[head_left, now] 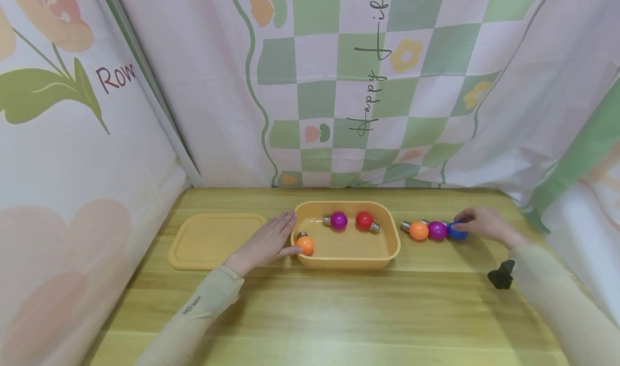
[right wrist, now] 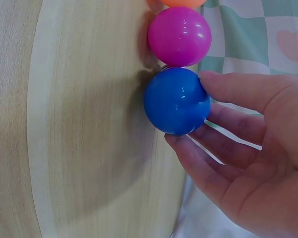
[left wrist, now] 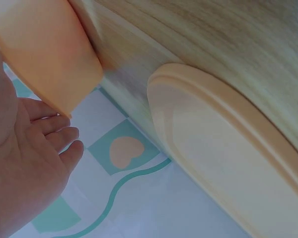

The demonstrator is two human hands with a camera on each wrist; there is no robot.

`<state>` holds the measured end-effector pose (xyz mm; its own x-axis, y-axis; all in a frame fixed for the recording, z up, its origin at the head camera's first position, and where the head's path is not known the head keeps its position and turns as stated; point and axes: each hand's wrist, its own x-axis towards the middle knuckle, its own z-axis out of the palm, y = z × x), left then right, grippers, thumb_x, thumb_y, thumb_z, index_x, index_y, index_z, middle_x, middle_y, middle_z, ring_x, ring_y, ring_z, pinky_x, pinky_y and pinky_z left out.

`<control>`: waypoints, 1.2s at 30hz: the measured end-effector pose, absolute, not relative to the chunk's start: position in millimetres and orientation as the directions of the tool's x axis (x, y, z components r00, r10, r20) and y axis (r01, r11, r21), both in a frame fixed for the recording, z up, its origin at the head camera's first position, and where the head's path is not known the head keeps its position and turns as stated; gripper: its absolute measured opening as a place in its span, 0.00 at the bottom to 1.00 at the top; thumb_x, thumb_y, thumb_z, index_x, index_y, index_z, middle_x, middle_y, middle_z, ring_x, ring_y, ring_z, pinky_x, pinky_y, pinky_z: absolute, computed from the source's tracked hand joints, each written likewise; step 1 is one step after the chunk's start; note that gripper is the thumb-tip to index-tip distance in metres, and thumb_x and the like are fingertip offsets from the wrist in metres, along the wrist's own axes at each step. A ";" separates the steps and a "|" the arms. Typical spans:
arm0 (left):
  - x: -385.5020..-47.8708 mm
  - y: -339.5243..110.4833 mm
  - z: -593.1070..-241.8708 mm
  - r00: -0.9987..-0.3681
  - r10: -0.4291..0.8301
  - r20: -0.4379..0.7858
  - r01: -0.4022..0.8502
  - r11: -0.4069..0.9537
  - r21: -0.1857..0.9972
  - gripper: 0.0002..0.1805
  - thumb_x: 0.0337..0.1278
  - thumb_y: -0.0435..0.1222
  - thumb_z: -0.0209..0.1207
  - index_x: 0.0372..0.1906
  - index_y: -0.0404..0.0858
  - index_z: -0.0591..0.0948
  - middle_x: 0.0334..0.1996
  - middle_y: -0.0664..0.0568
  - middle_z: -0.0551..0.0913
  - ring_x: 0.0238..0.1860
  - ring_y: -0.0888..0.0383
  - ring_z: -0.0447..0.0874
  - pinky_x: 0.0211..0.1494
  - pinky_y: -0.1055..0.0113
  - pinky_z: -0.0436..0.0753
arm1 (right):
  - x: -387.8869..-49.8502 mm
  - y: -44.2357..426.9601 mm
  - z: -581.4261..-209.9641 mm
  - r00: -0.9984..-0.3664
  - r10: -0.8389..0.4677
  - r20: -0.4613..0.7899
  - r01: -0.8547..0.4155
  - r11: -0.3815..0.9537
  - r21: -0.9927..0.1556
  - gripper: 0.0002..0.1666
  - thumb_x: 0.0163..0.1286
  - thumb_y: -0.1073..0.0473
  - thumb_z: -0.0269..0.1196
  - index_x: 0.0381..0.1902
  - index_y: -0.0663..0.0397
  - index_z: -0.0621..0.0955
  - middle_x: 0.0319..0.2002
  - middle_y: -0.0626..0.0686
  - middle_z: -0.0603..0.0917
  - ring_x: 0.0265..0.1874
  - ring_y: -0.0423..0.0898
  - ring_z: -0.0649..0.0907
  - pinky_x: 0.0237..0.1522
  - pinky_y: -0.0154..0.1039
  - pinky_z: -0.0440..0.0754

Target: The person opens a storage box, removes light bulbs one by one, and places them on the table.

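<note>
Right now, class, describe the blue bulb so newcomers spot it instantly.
On the table, find the open box, then the row of bulbs to its right. At the row's right end, the right hand grips the blue bulb. Its neighbours are a purple bulb and an orange bulb; it alone is blue.

The bench has a light, yellowish wood-grain surface. A white rear curtain hangs at its far edge and carries a green-and-white check panel, a yellow flower motif and "Happy Life" lettering running vertically. The white left curtain bears large floral prints. The right curtain includes a green band. Lighting is soft and diffuse.
</note>
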<state>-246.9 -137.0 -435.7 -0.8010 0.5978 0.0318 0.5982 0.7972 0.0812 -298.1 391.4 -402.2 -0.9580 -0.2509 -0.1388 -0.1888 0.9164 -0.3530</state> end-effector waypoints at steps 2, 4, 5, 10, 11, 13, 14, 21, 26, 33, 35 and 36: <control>-246.8 -136.8 -435.4 -0.801 0.598 0.035 0.599 0.796 0.089 0.48 0.70 0.61 0.46 0.76 0.27 0.53 0.78 0.35 0.52 0.79 0.39 0.52 0.81 0.47 0.60 | -297.6 391.6 -402.7 -0.958 -0.250 -0.141 -0.187 0.917 -0.354 0.27 0.67 0.51 0.65 0.51 0.73 0.80 0.47 0.73 0.83 0.46 0.69 0.82 0.46 0.64 0.81; -246.8 -136.7 -435.1 -0.801 0.598 0.037 0.599 0.796 0.093 0.48 0.70 0.61 0.46 0.76 0.27 0.53 0.78 0.35 0.52 0.79 0.39 0.52 0.81 0.47 0.60 | -297.1 391.4 -402.8 -0.958 -0.250 -0.143 -0.186 0.916 -0.355 0.28 0.67 0.51 0.65 0.51 0.73 0.80 0.47 0.74 0.83 0.46 0.69 0.82 0.46 0.64 0.80; -246.8 -136.6 -435.0 -0.801 0.598 0.039 0.599 0.795 0.094 0.48 0.70 0.61 0.46 0.76 0.27 0.53 0.78 0.35 0.52 0.79 0.39 0.52 0.81 0.47 0.60 | -297.1 391.4 -402.9 -0.958 -0.249 -0.145 -0.184 0.916 -0.356 0.28 0.67 0.51 0.65 0.51 0.73 0.80 0.47 0.74 0.83 0.46 0.69 0.81 0.46 0.64 0.80; -246.7 -136.8 -435.1 -0.803 0.596 0.036 0.596 0.798 0.093 0.48 0.70 0.61 0.46 0.76 0.27 0.53 0.78 0.35 0.52 0.79 0.39 0.52 0.81 0.47 0.60 | -298.3 391.8 -403.3 -0.958 -0.246 -0.150 -0.179 0.916 -0.358 0.29 0.67 0.51 0.65 0.52 0.73 0.80 0.48 0.74 0.83 0.47 0.70 0.81 0.47 0.65 0.80; -246.8 -136.9 -435.2 -0.803 0.595 0.036 0.595 0.798 0.095 0.48 0.70 0.61 0.46 0.76 0.27 0.52 0.78 0.35 0.52 0.79 0.39 0.52 0.81 0.47 0.60 | -298.7 391.9 -403.4 -0.957 -0.247 -0.149 -0.181 0.915 -0.360 0.28 0.67 0.51 0.65 0.52 0.73 0.80 0.48 0.74 0.83 0.47 0.70 0.81 0.47 0.65 0.80; -246.8 -137.0 -435.3 -0.804 0.594 0.035 0.594 0.798 0.098 0.48 0.70 0.61 0.46 0.76 0.27 0.52 0.78 0.35 0.52 0.79 0.40 0.51 0.81 0.47 0.60 | -299.3 392.1 -403.8 -0.957 -0.250 -0.146 -0.183 0.914 -0.362 0.28 0.67 0.51 0.65 0.52 0.73 0.80 0.48 0.74 0.83 0.47 0.70 0.81 0.47 0.65 0.80; -246.7 -136.9 -435.3 -0.804 0.593 0.035 0.594 0.799 0.097 0.48 0.70 0.61 0.46 0.76 0.27 0.52 0.78 0.35 0.52 0.79 0.40 0.51 0.81 0.47 0.60 | -299.5 392.2 -404.0 -0.957 -0.251 -0.145 -0.185 0.914 -0.362 0.28 0.67 0.52 0.65 0.52 0.73 0.80 0.48 0.73 0.83 0.47 0.70 0.81 0.47 0.65 0.80; -246.8 -136.7 -435.2 -0.805 0.593 0.037 0.593 0.799 0.098 0.48 0.70 0.61 0.46 0.76 0.27 0.52 0.78 0.35 0.52 0.79 0.40 0.52 0.81 0.47 0.60 | -299.0 393.2 -404.9 -0.957 -0.254 -0.143 -0.191 0.916 -0.352 0.27 0.67 0.52 0.66 0.51 0.73 0.80 0.47 0.73 0.84 0.46 0.69 0.82 0.47 0.64 0.80; -246.7 -137.0 -434.8 -0.803 0.595 0.032 0.595 0.798 0.094 0.48 0.70 0.61 0.46 0.76 0.27 0.52 0.78 0.35 0.52 0.79 0.40 0.52 0.81 0.47 0.60 | -298.0 393.3 -404.3 -0.956 -0.254 -0.147 -0.190 0.917 -0.349 0.27 0.67 0.53 0.66 0.51 0.74 0.79 0.47 0.74 0.83 0.46 0.70 0.82 0.46 0.65 0.80; -246.7 -137.0 -436.3 -0.800 0.599 0.039 0.599 0.794 0.099 0.48 0.70 0.60 0.47 0.76 0.27 0.53 0.78 0.34 0.52 0.79 0.39 0.52 0.80 0.46 0.60 | -297.0 391.6 -405.3 -0.958 -0.250 -0.144 -0.186 0.917 -0.354 0.27 0.67 0.53 0.65 0.51 0.74 0.79 0.47 0.73 0.83 0.46 0.70 0.81 0.47 0.65 0.80; -246.7 -136.9 -436.1 -0.801 0.598 0.039 0.599 0.795 0.102 0.48 0.70 0.60 0.47 0.76 0.27 0.52 0.78 0.34 0.52 0.79 0.39 0.52 0.80 0.46 0.60 | -297.5 391.6 -405.2 -0.958 -0.247 -0.144 -0.183 0.917 -0.356 0.27 0.67 0.53 0.65 0.51 0.75 0.79 0.48 0.73 0.83 0.47 0.70 0.81 0.47 0.64 0.80; -246.8 -136.9 -436.1 -0.800 0.598 0.039 0.599 0.794 0.103 0.48 0.70 0.60 0.47 0.76 0.27 0.52 0.78 0.34 0.52 0.79 0.39 0.52 0.80 0.46 0.60 | -297.8 391.7 -405.1 -0.958 -0.247 -0.143 -0.183 0.916 -0.356 0.28 0.67 0.53 0.65 0.52 0.75 0.79 0.48 0.74 0.83 0.47 0.70 0.81 0.48 0.64 0.80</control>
<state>-246.8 -136.9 -436.1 -0.8004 0.5982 0.0391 0.5987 0.7943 0.1032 -297.8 391.7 -405.1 -0.9584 -0.2472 -0.1425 -0.1835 0.9165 -0.3555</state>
